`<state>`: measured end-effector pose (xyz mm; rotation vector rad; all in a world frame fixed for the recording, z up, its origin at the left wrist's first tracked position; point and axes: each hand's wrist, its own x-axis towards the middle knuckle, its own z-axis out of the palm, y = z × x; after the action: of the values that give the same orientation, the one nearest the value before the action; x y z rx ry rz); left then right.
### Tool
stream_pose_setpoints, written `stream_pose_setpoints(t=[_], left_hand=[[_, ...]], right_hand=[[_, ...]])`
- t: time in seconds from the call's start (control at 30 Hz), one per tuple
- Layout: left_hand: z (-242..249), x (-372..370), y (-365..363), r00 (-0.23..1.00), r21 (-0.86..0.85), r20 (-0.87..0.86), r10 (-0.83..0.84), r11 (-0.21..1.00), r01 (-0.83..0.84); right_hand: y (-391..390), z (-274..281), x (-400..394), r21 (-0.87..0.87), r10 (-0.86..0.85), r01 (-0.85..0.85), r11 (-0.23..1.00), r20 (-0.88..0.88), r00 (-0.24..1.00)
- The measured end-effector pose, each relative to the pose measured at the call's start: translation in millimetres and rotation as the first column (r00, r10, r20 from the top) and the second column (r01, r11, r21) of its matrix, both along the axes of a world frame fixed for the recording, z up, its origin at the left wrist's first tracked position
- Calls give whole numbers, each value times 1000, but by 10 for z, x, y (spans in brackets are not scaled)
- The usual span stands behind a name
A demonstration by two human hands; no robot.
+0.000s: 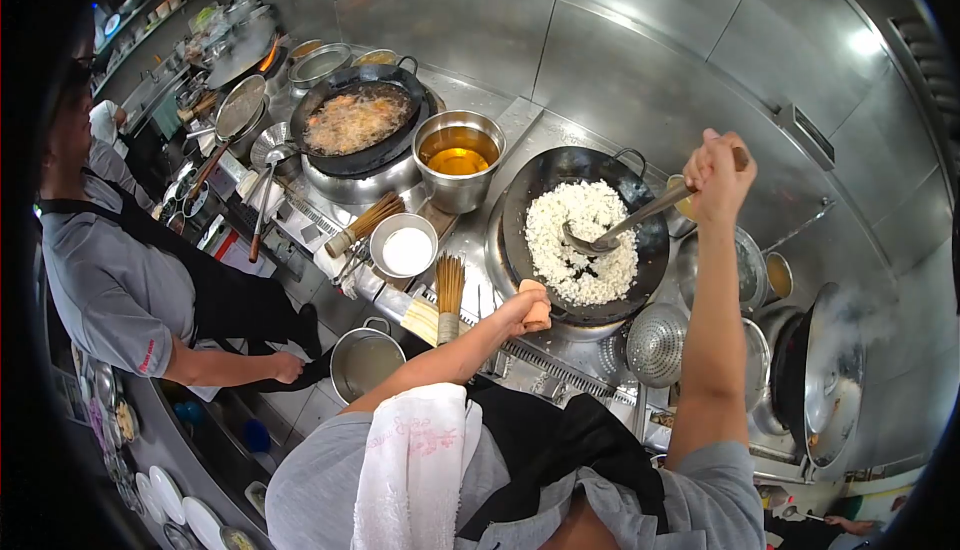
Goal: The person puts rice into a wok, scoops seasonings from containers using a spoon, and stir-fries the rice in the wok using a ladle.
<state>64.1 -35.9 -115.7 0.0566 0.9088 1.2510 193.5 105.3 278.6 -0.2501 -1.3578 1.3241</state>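
**One wok of white rice, two hands at work**

The rice [560, 218] lies in a broad, loose heap inside the black wok [578, 164], dark metal showing through near its middle. I judge this to be the stirring stage: the head of my ladle [645, 215] rests among the grains. My right hand [722, 178] is closed round the upper end of its handle, raised above the wok's far side. My left hand [522, 312], well apart from the right, grips something tan [535, 300] at the near rim; I can't tell whether it is a folded cloth or a handle.

Any further stroke, as I judge it, calls for a low sweep under the grains, with the left hand steadying the rim.

Just beside the wok sits a metal pot of amber liquid [458, 155], then a bowl of something white [408, 250] and a bristle brush [449, 292]. A perforated strainer [657, 345] lies on the other side. Farther along the counter [525, 138], food bubbles in a second wok [358, 120]; a co-worker [150, 280] stands to my left.
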Motion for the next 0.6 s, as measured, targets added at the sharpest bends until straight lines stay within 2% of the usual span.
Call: stream_pose_setpoints(t=[0.03, 0.13, 0.17, 0.27, 0.37, 0.4, 0.47, 0.5, 0.53, 0.6], left_hand=[[39, 14, -3, 999, -28, 20, 31, 999, -30], [-7, 5, -12, 999, 18, 15, 29, 999, -29], [-60, 24, 9, 998, 29, 24, 65, 997, -66], [-113, -10, -5, 999, 79, 31, 17, 997, -19], [-33, 16, -21, 1000, 54, 28, 13, 998, -14], [-38, 26, -9, 999, 58, 30, 13, 998, -14], [-44, -4, -19, 997, 62, 69, -20, 998, 16], [-41, -8, -34, 998, 63, 64, -29, 998, 25], [-28, -1, -58, 998, 54, 56, -36, 998, 33], [20, 5, -22, 998, 48, 45, -33, 998, 31]], right_hand=[[-118, 128, -22, 27, 50, -50, 998, -1, 999], [-225, -197, -187, 79, 97, -98, 992, 19, 995], [-72, -594, -285, -37, 178, -175, 984, 154, 972], [118, -619, -329, 102, 3, -32, 994, 278, 961], [-105, -40, -302, 125, 71, -97, 987, 192, 979], [-113, -41, -326, 129, 71, -97, 987, 195, 978], [-137, -130, -392, 141, 112, -121, 983, 73, 991], [16, -513, -523, 70, 120, -130, 989, 129, 984], [93, -646, -517, 32, 169, -181, 983, 227, 959], [192, -571, -557, 93, 34, -83, 992, 433, 901]])
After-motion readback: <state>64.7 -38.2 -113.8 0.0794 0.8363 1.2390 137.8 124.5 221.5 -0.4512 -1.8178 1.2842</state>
